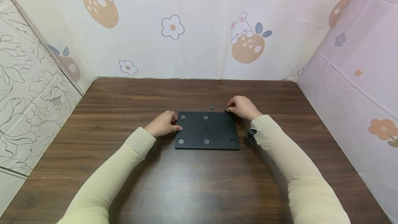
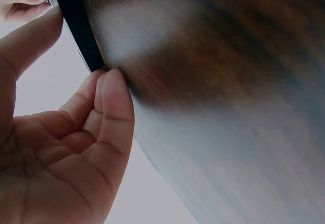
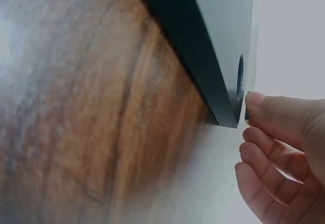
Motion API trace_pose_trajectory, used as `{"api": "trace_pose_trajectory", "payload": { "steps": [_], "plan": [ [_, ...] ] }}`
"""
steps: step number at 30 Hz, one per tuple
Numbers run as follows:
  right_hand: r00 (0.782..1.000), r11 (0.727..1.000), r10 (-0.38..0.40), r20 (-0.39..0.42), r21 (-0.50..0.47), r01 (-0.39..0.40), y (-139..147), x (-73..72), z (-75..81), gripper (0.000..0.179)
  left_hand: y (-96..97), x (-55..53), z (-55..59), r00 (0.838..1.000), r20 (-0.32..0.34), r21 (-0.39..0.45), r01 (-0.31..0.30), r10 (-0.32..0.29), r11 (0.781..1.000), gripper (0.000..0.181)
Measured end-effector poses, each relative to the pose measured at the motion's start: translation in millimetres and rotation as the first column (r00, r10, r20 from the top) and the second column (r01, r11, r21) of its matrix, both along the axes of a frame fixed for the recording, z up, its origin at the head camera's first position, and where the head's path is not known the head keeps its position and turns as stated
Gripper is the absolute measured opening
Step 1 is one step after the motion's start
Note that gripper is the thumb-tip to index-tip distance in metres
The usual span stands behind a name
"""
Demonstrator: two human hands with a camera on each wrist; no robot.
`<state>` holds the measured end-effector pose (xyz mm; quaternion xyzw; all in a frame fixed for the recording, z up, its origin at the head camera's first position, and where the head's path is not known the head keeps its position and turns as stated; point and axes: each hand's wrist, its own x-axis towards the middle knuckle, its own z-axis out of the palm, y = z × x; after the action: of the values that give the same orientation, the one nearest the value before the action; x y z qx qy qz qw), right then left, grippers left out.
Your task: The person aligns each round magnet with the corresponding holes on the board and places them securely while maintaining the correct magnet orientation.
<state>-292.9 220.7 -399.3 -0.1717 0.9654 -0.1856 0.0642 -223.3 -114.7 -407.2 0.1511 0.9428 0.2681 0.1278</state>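
A flat black board (image 1: 206,130) lies on the table, with round recesses along its far and near edges. Lighter grey circles show at its left and middle spots; the two right ones look dark. My left hand (image 1: 163,123) grips the board's left edge, thumb over the top face and fingers against the side, as the left wrist view shows. Between thumb and forefinger, my right hand (image 1: 244,107) pinches a small dark disc (image 3: 247,113), just by the far right corner and its recess (image 3: 240,77). The other right fingers are loosely curled.
Another small dark disc (image 1: 212,107) lies on the wooden table (image 1: 149,94) just beyond the board's far edge. Patterned curtains (image 1: 202,51) hang behind and beside the table. A black wrist device (image 1: 250,136) is under the right sleeve.
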Motion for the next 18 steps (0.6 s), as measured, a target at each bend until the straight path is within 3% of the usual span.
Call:
{"api": "trace_pose_trajectory", "payload": {
  "steps": [18],
  "plan": [
    [1.0, 0.999, 0.017, -0.02, -0.039, -0.018, 5, 13.3, 3.5, 0.019, 0.1, -0.1, 0.8, 1.0, -0.002, -0.005, -0.003, 0.003, 1.0, 0.043]
  ]
}}
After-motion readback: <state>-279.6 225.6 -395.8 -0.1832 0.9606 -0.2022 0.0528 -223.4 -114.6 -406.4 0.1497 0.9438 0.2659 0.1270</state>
